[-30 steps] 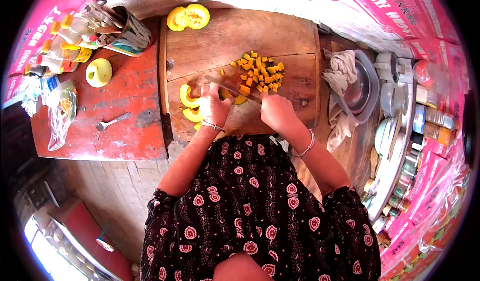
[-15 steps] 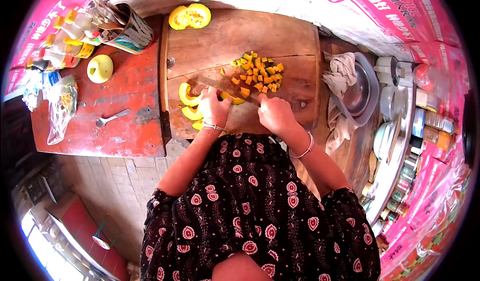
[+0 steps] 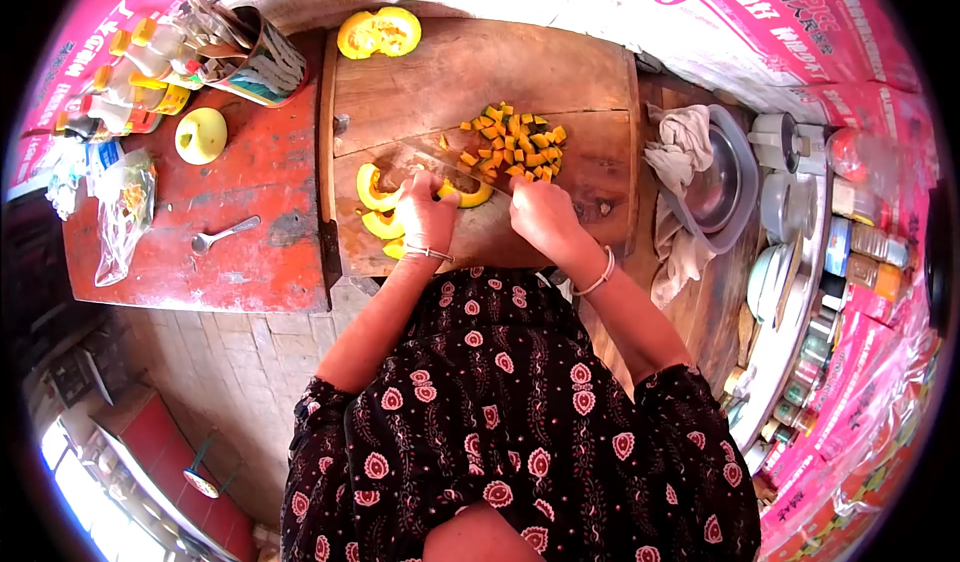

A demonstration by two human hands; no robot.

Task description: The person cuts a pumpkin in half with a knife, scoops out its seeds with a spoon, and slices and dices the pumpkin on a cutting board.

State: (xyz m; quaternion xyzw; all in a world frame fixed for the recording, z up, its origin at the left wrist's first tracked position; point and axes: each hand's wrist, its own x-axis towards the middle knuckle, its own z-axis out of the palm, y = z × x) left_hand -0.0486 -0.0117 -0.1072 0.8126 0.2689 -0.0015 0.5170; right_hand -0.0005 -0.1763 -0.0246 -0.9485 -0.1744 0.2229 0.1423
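Note:
My right hand [image 3: 545, 217] is closed around the handle of a knife [image 3: 462, 165], whose long blade slants up to the left across the board. Beside it, my left hand [image 3: 425, 217] has its fingers pressed down on a curved pumpkin slice [image 3: 472, 196]; the blade lies just beyond these fingers. More pumpkin slices [image 3: 373, 194] rest left of that hand, partly covered by it. Past the blade sits a heap of pumpkin cubes [image 3: 525, 142]. All of this is on the wooden cutting board [image 3: 440, 72]. A seedy pumpkin half [image 3: 380, 34] lies at its far left corner.
To the left, a red table [image 3: 240, 262] carries a pale round fruit [image 3: 201, 136], a spoon [image 3: 226, 233], a plastic bag [image 3: 125, 217], several bottles and a tin of utensils [image 3: 265, 67]. Right of the board stand a basin [image 3: 735, 177] and a cloth [image 3: 683, 142].
My right hand has shifted slightly up and left with the knife, and the blade has changed its tilt. More of the pumpkin slice shows between my hands.

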